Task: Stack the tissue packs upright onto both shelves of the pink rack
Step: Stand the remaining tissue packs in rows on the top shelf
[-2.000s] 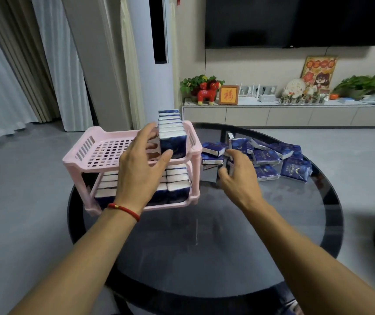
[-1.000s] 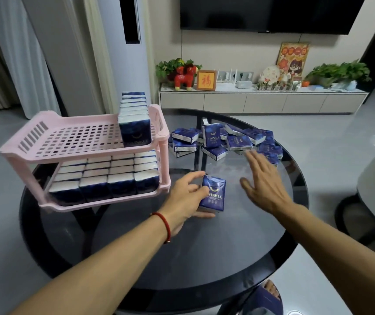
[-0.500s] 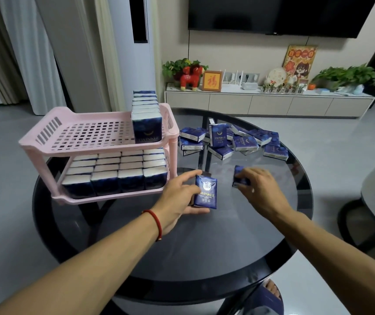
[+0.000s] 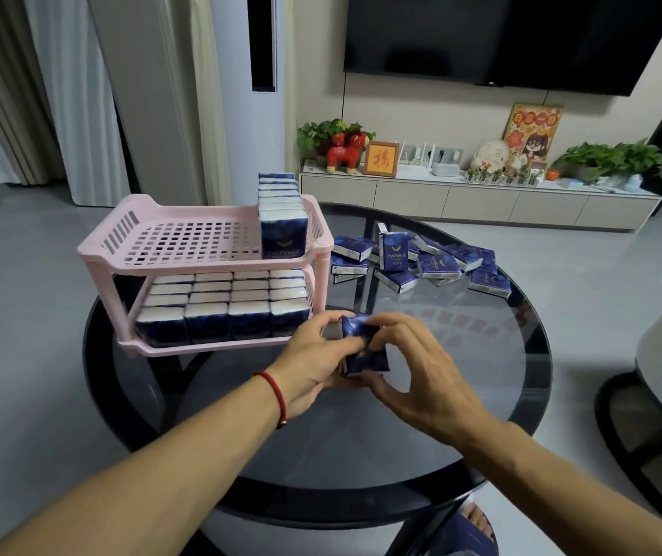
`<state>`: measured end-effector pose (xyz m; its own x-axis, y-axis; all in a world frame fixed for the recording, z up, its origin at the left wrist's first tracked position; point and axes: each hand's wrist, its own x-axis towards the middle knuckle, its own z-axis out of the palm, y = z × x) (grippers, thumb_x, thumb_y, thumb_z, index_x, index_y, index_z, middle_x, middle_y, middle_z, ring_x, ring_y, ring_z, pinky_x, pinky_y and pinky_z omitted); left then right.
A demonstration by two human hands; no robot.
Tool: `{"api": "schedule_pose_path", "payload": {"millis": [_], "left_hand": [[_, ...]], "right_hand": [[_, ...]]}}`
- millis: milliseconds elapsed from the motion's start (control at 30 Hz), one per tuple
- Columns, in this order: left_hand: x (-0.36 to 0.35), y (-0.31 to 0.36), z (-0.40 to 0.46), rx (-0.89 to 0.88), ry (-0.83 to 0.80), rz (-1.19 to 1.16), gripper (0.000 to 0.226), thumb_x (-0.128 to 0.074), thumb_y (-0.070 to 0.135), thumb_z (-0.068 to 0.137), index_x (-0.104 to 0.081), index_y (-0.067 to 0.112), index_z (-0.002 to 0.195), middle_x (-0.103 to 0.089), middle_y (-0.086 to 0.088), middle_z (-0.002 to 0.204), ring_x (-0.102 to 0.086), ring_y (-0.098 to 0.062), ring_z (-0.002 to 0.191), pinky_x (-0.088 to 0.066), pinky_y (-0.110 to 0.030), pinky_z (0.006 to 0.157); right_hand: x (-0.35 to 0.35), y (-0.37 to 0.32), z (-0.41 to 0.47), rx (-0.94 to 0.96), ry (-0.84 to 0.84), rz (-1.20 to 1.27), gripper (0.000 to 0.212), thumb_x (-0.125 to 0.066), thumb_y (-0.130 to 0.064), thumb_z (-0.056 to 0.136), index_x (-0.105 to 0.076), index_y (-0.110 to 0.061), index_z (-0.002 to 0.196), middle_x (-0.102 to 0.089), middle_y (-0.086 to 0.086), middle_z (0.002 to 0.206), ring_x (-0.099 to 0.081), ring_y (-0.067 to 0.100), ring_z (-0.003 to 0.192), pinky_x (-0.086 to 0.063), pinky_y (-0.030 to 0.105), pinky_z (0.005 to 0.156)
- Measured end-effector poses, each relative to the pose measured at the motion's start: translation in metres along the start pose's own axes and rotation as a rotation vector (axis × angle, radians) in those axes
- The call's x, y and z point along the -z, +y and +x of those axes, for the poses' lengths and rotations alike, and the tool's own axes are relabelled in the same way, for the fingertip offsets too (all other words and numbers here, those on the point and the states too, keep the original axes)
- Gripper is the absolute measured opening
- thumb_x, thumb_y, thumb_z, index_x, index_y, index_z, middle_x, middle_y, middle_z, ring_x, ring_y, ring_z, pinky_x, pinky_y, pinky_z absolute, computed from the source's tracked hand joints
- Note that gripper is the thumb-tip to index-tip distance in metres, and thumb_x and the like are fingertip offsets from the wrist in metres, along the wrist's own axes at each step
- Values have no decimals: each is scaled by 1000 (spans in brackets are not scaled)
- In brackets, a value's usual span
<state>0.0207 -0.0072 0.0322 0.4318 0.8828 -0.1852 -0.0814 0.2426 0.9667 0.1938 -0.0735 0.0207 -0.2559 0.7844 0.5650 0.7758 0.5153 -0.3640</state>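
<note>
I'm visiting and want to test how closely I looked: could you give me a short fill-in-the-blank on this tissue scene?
1. The rack holding the tissue packs is coloured ____.
2. The shelf completely filled with packs is the ____ one.
3. The left hand and right hand together hold tissue packs above the ____ table.
4. The loose packs lie on the table to the ____ of the rack.

Missing words: pink; lower; glass; right
</note>
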Motion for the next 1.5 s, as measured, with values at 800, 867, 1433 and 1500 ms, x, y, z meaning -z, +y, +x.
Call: {"api": "schedule_pose_path", "payload": {"millis": [800, 867, 1433, 1500], "left_hand": [[59, 24, -54, -617, 188, 926, 45, -82, 24, 80, -61, 31, 119, -67, 13, 109, -65, -6, 99, -53, -18, 82], [67, 34, -64, -610, 211, 909, 46, -83, 19, 79, -60, 30, 118, -69, 13, 106, -66, -6, 96, -51, -11, 79], [126, 196, -12, -381, 385, 1055, 50, -78, 3, 81, -56, 25, 121, -66, 0, 108, -66, -19, 96, -58, -33, 76], [130, 194, 16, -290, 373, 1013, 54, -78, -2, 82, -55, 22, 124, -65, -3, 110, -66, -21, 98, -57, -30, 72]], "right_hand": [[-9, -46, 47, -190, -71, 349, 64, -77, -41, 86, -52, -26, 142, -68, -12, 120, -68, 1, 102, -58, 20, 85], [-7, -59, 52, -183, -18, 372, 52, -68, -44, 93, -53, -26, 140, -69, -12, 121, -67, 2, 106, -56, 20, 87], [-45, -58, 114, -677, 32, 284, 42, -62, -21, 87, -44, -27, 124, -60, -1, 121, -62, 23, 102, -55, 44, 89], [-49, -53, 115, -695, 6, 220, 23, -59, -21, 91, -51, -20, 113, -65, -2, 105, -63, 22, 91, -55, 43, 83]]}}
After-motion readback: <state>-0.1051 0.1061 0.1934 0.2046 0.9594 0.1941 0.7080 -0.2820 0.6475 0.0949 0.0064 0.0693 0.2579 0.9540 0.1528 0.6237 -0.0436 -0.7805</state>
